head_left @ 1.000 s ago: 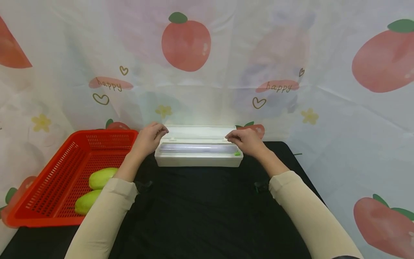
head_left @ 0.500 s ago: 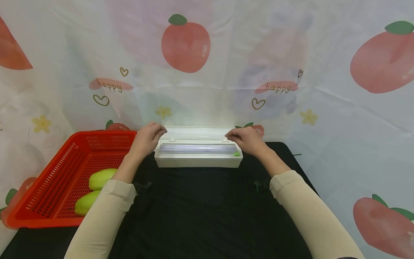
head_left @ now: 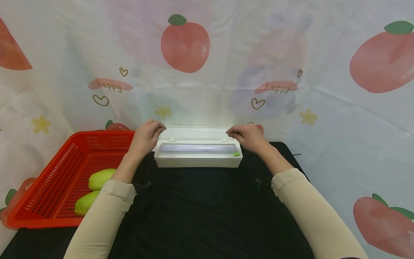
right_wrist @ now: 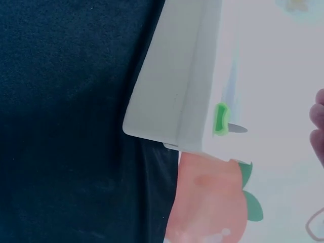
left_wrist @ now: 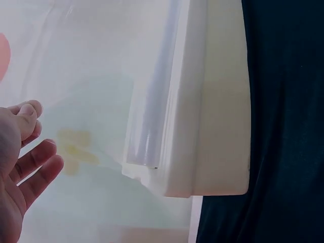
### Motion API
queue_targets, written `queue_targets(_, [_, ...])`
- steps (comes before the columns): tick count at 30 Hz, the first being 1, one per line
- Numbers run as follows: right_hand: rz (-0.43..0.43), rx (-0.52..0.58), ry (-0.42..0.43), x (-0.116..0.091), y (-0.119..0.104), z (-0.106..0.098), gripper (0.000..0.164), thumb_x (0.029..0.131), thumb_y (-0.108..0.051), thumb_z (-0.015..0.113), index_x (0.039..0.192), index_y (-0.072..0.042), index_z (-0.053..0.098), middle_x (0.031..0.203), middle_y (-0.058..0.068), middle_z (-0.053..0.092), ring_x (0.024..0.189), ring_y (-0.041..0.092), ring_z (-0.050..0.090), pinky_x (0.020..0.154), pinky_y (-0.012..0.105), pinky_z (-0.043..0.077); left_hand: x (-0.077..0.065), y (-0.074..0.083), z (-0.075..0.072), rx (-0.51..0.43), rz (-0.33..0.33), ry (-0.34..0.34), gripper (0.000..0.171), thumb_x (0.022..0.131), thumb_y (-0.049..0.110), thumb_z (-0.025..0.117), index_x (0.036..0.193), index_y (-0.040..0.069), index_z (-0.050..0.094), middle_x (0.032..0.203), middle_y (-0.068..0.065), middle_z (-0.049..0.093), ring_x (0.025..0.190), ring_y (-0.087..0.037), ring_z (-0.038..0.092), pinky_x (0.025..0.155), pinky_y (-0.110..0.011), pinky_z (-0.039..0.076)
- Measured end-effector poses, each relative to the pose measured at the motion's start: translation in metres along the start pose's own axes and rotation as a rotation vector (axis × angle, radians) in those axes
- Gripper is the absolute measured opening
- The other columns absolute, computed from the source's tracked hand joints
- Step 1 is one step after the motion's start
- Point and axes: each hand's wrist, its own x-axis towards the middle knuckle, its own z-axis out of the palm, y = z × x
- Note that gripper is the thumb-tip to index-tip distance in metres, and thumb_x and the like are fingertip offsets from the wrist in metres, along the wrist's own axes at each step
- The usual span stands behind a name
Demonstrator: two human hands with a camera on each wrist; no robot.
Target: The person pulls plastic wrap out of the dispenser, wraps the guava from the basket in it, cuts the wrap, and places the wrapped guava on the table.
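Note:
A white cling film dispenser (head_left: 198, 162) stands on the black cloth, its lid (head_left: 197, 132) raised at the back. The film roll (head_left: 197, 148) lies inside, with a small green slider (head_left: 237, 154) at the right end. My left hand (head_left: 145, 138) is by the lid's left corner, thumb and forefinger pinched; its other fingers stand apart in the left wrist view. At the right corner, my right hand (head_left: 247, 137) pinches likewise. Between them spans barely visible clear cling film (head_left: 194, 135). Only fingertips (right_wrist: 318, 119) show in the right wrist view.
Left of the dispenser stands a red perforated basket (head_left: 42, 223). Two green oblong fruits (head_left: 102, 179) lie in it, partly behind the left forearm. A printed cloth backdrop (head_left: 220, 64) hangs close behind the dispenser. Black cloth (head_left: 200, 208) covers the tabletop in front.
Both hands have risen slightly, still pinching; the right hand has also gone a little to the right. The dispenser and its raised lid have stayed in place.

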Motion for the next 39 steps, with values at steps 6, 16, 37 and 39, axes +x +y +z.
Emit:
queue_targets(6, [0.017,-0.01,-0.013,0.001,-0.003,-0.006,0.016,0.097,-0.013,0.065,0.109,-0.012,0.076,0.098,0.005,0.077,0.075,0.016,0.071,0.066,0.036,0.056,0.001,0.003,-0.003,0.0,0.012,0.023,0.012,0.099,0.012,0.062,0.102,0.006,0.072,0.099,-0.01,0.066,0.084,-0.028,0.063,0.075,-0.044,0.053])
queue_targets(16, [0.018,-0.027,-0.009,0.002,-0.007,-0.016,0.016,0.098,-0.014,0.064,0.109,-0.014,0.076,0.089,0.003,0.076,0.066,0.012,0.067,0.067,0.039,0.054,0.003,0.008,-0.009,0.005,-0.004,0.021,0.012,0.099,0.011,0.061,0.103,0.007,0.072,0.102,-0.01,0.066,0.09,-0.028,0.063,0.082,-0.046,0.054])
queue_targets(37, [-0.092,-0.016,0.069,0.004,-0.008,-0.029,0.015,0.095,-0.007,0.067,0.105,-0.009,0.077,0.096,0.005,0.077,0.083,0.02,0.073,0.073,0.04,0.058,0.006,0.017,-0.019,-0.006,0.01,0.083,0.011,0.097,0.011,0.065,0.104,0.008,0.073,0.1,-0.007,0.064,0.088,-0.024,0.061,0.079,-0.041,0.053])
queue_targets(39, [-0.097,-0.017,0.074,0.004,-0.008,-0.029,0.015,0.095,-0.006,0.067,0.106,-0.009,0.077,0.096,0.005,0.077,0.083,0.019,0.073,0.073,0.039,0.058,0.007,0.017,-0.02,-0.003,0.009,0.085,0.011,0.097,0.011,0.065,0.104,0.008,0.073,0.1,-0.007,0.064,0.089,-0.024,0.061,0.079,-0.041,0.053])
